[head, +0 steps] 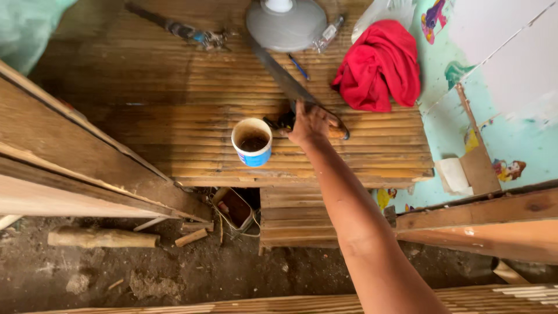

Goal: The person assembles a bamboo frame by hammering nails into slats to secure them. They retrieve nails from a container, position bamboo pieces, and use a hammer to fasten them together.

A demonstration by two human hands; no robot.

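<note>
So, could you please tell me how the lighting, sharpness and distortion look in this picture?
Head view: soft daylight, brightest on the pale wall at right, dim over the dirt floor; wide-lens bending curves the planks at left; the right hand on the machete and the cup are fairly sharp; no strong glare.

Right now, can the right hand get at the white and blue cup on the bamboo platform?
Probably yes. The right hand rests on a handle beside the long blade, just right of the cup. Only bare bamboo slats lie between them. It would likely have to let go of the handle first.
</note>
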